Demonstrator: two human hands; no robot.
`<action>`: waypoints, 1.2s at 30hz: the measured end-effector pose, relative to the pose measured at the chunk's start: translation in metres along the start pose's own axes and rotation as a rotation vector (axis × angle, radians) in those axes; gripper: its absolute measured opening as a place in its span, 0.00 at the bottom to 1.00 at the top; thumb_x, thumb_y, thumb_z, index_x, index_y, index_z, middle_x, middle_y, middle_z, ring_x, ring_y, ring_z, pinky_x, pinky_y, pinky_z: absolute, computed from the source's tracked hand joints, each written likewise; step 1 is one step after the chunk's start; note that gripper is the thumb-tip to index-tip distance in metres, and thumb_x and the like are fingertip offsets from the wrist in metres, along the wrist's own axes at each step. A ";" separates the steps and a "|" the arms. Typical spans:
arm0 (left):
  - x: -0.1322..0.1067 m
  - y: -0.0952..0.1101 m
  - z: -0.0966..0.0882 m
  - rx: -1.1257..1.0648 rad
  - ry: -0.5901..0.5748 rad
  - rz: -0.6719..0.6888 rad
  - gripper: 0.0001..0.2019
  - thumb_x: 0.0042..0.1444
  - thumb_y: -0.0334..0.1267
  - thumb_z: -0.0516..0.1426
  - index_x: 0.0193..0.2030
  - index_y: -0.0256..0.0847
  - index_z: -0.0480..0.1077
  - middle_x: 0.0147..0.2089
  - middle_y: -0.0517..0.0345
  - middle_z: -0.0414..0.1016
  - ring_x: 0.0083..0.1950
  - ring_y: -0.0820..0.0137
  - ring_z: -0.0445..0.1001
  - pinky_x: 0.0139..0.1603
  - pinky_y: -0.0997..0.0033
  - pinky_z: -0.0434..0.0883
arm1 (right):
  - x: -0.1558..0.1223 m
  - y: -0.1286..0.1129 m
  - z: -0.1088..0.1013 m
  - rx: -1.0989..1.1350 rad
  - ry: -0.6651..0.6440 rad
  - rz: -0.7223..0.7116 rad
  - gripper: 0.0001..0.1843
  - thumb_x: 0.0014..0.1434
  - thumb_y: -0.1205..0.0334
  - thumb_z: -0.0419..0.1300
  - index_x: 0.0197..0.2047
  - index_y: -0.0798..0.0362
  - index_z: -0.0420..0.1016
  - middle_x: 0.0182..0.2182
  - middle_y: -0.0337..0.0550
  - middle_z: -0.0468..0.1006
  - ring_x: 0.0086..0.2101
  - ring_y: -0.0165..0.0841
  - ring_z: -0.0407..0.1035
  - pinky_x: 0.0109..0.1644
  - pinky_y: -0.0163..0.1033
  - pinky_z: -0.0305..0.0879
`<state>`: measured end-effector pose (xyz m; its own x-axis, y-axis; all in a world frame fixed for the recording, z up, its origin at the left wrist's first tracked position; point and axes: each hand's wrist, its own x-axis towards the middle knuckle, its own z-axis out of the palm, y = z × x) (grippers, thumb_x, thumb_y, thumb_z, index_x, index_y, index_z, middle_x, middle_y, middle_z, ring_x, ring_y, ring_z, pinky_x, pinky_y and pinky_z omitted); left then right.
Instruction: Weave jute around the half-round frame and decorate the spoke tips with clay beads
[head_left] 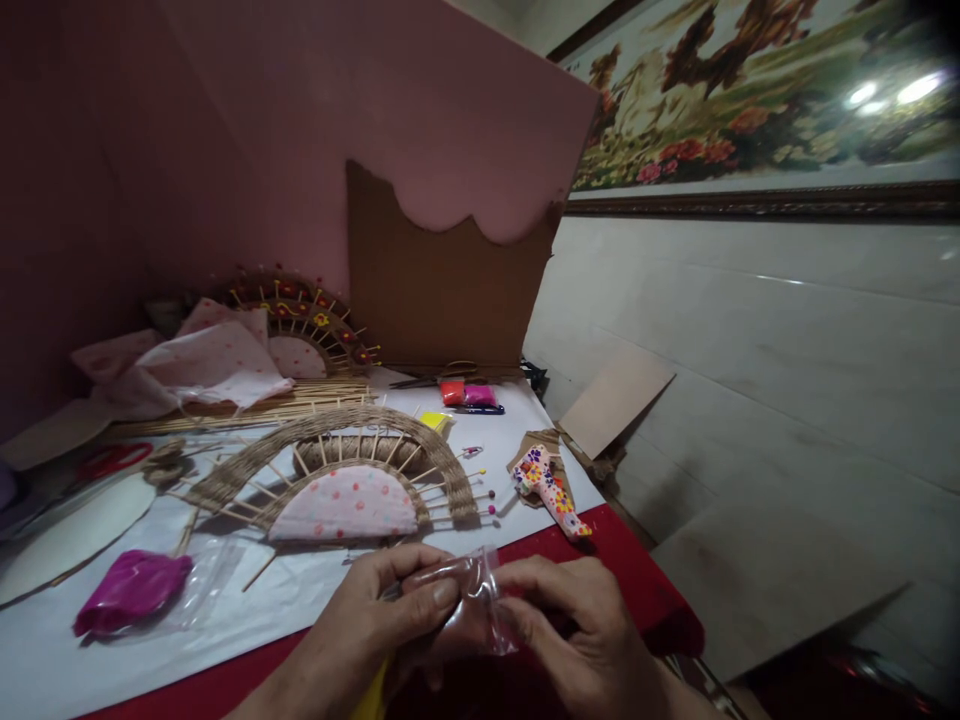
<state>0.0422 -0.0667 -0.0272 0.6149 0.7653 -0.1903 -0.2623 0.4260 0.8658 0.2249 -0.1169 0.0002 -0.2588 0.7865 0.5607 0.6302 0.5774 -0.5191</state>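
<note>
Between my two hands is a small clear zip bag [480, 615] with brown material inside, possibly modelling clay. My left hand [390, 610] pinches the bag's left side between thumb and fingers. At its right edge, by the clear strip, my right hand [577, 620] grips the plastic. Just beyond them lies a half-round woven fan shape [345, 505], with a dotted pink fabric centre, thin sticks and a braided twine band. Coloured beads tip a few sticks on its right. A bag of magenta material [135, 592] rests to the left of my left hand.
A flower-patterned piece [551, 490] lies near the table's right edge. Behind are red and magenta packets [469, 393], a yellow packet [436, 421], bundled sticks [255, 408], and a second decorated fan [315, 320]. Brown cardboard [442, 290] stands at the back; red-handled scissors [112, 460] lie left.
</note>
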 end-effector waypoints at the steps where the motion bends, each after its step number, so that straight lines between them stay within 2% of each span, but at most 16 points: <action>1: 0.000 -0.001 0.000 -0.005 -0.003 -0.004 0.15 0.45 0.44 0.64 0.35 0.35 0.74 0.25 0.55 0.72 0.20 0.76 0.66 0.20 0.77 0.66 | 0.000 0.000 0.000 0.015 -0.015 -0.023 0.09 0.55 0.71 0.57 0.39 0.54 0.77 0.23 0.40 0.80 0.21 0.29 0.71 0.26 0.31 0.62; 5: -0.001 -0.002 0.000 -0.014 -0.033 -0.007 0.14 0.44 0.44 0.64 0.34 0.34 0.74 0.26 0.53 0.73 0.21 0.76 0.67 0.20 0.77 0.66 | -0.001 0.001 0.000 0.050 -0.044 -0.104 0.11 0.56 0.71 0.56 0.42 0.54 0.76 0.26 0.42 0.80 0.23 0.29 0.72 0.26 0.31 0.62; 7: -0.001 -0.002 0.001 -0.012 -0.042 -0.008 0.15 0.44 0.44 0.64 0.34 0.34 0.74 0.25 0.52 0.73 0.21 0.75 0.67 0.20 0.77 0.66 | -0.002 0.002 0.001 0.060 -0.066 -0.042 0.08 0.55 0.69 0.56 0.37 0.55 0.77 0.22 0.42 0.78 0.20 0.28 0.68 0.24 0.31 0.59; 9: -0.001 -0.002 0.001 -0.006 -0.034 -0.008 0.15 0.44 0.44 0.64 0.34 0.34 0.74 0.25 0.53 0.73 0.21 0.75 0.67 0.20 0.77 0.66 | -0.002 0.002 0.002 0.148 -0.098 0.131 0.06 0.55 0.65 0.57 0.32 0.56 0.76 0.17 0.38 0.72 0.18 0.26 0.62 0.22 0.31 0.54; 11: -0.001 -0.001 0.001 0.003 -0.007 -0.003 0.15 0.43 0.44 0.64 0.33 0.34 0.74 0.24 0.54 0.72 0.20 0.75 0.67 0.20 0.77 0.66 | 0.000 0.003 0.002 0.346 -0.109 0.367 0.07 0.55 0.61 0.58 0.29 0.56 0.73 0.15 0.34 0.65 0.17 0.24 0.56 0.20 0.30 0.50; 13: 0.000 0.000 0.000 0.020 0.039 0.019 0.15 0.43 0.44 0.64 0.33 0.34 0.74 0.23 0.55 0.72 0.19 0.76 0.66 0.19 0.78 0.64 | 0.003 0.005 0.001 0.610 -0.048 0.556 0.11 0.55 0.56 0.59 0.28 0.55 0.69 0.15 0.30 0.58 0.16 0.21 0.49 0.18 0.28 0.45; 15: 0.001 0.001 -0.002 0.043 0.089 0.048 0.15 0.44 0.44 0.64 0.34 0.34 0.74 0.22 0.55 0.72 0.18 0.77 0.65 0.18 0.79 0.62 | 0.007 0.008 -0.002 0.829 0.076 0.646 0.13 0.54 0.54 0.60 0.28 0.55 0.68 0.14 0.27 0.54 0.15 0.19 0.43 0.17 0.27 0.40; 18: 0.003 0.003 -0.004 0.059 0.107 0.068 0.15 0.46 0.45 0.63 0.33 0.34 0.74 0.18 0.57 0.70 0.16 0.78 0.63 0.16 0.81 0.56 | 0.012 0.009 -0.006 0.940 0.159 0.648 0.13 0.55 0.54 0.61 0.31 0.56 0.70 0.12 0.27 0.53 0.14 0.19 0.41 0.17 0.28 0.35; 22: 0.003 0.006 -0.001 0.025 0.112 0.071 0.15 0.45 0.45 0.63 0.33 0.33 0.74 0.18 0.57 0.70 0.16 0.79 0.63 0.16 0.81 0.56 | 0.012 0.011 -0.006 0.917 0.138 0.640 0.16 0.58 0.50 0.57 0.34 0.58 0.71 0.12 0.29 0.56 0.15 0.19 0.43 0.19 0.29 0.36; 24: 0.002 0.008 0.002 0.013 0.129 0.062 0.15 0.44 0.44 0.64 0.33 0.34 0.74 0.18 0.57 0.70 0.16 0.78 0.63 0.16 0.81 0.56 | 0.011 0.013 -0.004 0.964 0.111 0.651 0.18 0.55 0.47 0.59 0.33 0.57 0.70 0.13 0.27 0.54 0.15 0.19 0.41 0.19 0.29 0.35; 27: 0.001 0.009 0.003 0.006 0.135 0.064 0.14 0.44 0.43 0.64 0.32 0.33 0.74 0.18 0.57 0.70 0.16 0.78 0.63 0.17 0.81 0.56 | 0.011 0.016 -0.003 1.002 0.083 0.678 0.17 0.49 0.51 0.66 0.29 0.55 0.66 0.14 0.25 0.50 0.16 0.18 0.39 0.18 0.28 0.33; 29: 0.002 0.009 0.003 0.004 0.142 0.070 0.15 0.43 0.43 0.64 0.33 0.33 0.74 0.19 0.56 0.71 0.17 0.78 0.63 0.16 0.81 0.56 | 0.013 0.017 -0.003 0.982 0.082 0.670 0.15 0.51 0.54 0.65 0.28 0.56 0.67 0.14 0.26 0.49 0.16 0.18 0.40 0.18 0.28 0.34; 33: 0.003 0.006 0.000 0.032 0.145 0.069 0.16 0.44 0.45 0.64 0.35 0.34 0.74 0.20 0.55 0.72 0.16 0.78 0.63 0.15 0.81 0.54 | 0.016 0.017 -0.003 1.031 0.028 0.654 0.12 0.58 0.55 0.59 0.35 0.56 0.71 0.15 0.29 0.56 0.15 0.18 0.43 0.17 0.27 0.36; 36: 0.003 0.005 0.000 0.027 0.158 0.062 0.16 0.43 0.45 0.64 0.34 0.34 0.75 0.20 0.55 0.72 0.16 0.78 0.64 0.16 0.81 0.57 | 0.016 0.017 -0.003 1.122 -0.020 0.714 0.09 0.58 0.57 0.59 0.36 0.55 0.71 0.19 0.32 0.63 0.15 0.17 0.43 0.15 0.26 0.36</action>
<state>0.0425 -0.0624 -0.0234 0.4731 0.8568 -0.2051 -0.2744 0.3645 0.8899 0.2335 -0.0947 0.0019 -0.1428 0.9879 -0.0603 -0.3078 -0.1023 -0.9459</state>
